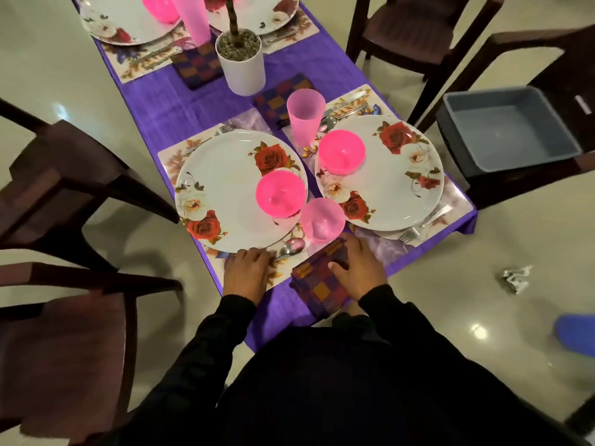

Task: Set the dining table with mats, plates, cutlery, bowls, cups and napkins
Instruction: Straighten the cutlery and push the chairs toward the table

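Two far plates (pixel 128 25) cut off by the top edge, plant stem (pixel 232 12) cropped above its white pot (pixel 241 67), right hand (pixel 360 265) fingertips hidden under the checked napkin (pixel 322 284), spoon handle (pixel 280 256) covered by the left hand (pixel 246 272), blue object (pixel 576 333) cut by the right edge, unidentifiable.

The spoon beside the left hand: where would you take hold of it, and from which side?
The spoon lies flat on the mat, bowl toward the pink cup. Its handle, partly hidden, runs toward the left hand. Probably pinch the handle from above on that side, clear of plate and cup.
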